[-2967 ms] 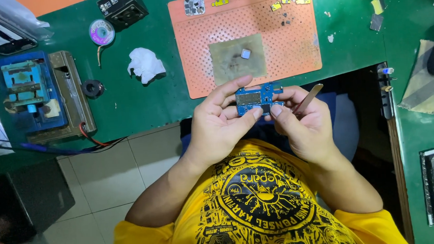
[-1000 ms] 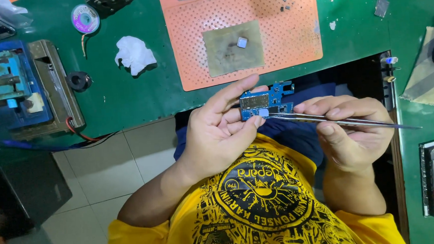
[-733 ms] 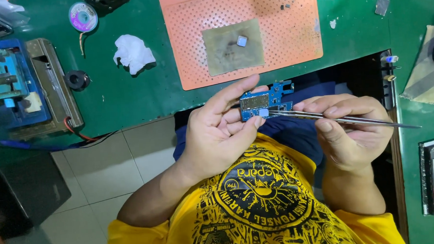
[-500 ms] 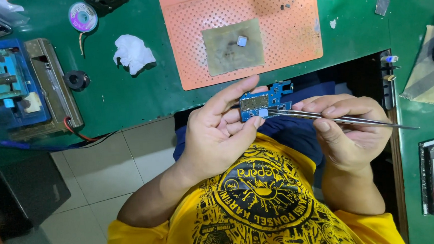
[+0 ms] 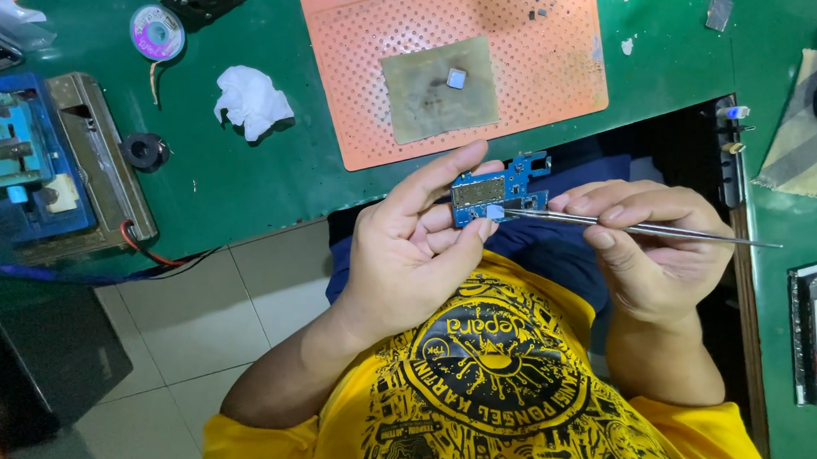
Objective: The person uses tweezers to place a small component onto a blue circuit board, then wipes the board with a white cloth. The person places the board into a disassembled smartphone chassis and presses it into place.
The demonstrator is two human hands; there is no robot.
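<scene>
**Tweezers on board**

L hand (image 5: 410, 257) is pinching a blue board (image 5: 500, 189) w/ thumb & fingers, above the lap, just off the green bench (image 5: 239, 187) edge. R hand (image 5: 656, 249) is gripping tweezers (image 5: 632, 230), tips touching the board's lower edge. Orange mat (image 5: 549, 73) & white tissue (image 5: 251, 100) are lying on the bench, well apart.

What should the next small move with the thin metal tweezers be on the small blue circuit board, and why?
Probably a slight lift of the thin metal tweezers: their tips rest on a pale square part on the small blue circuit board, which the left hand pinches by its edges while the right hand grips the tweezers.
</scene>
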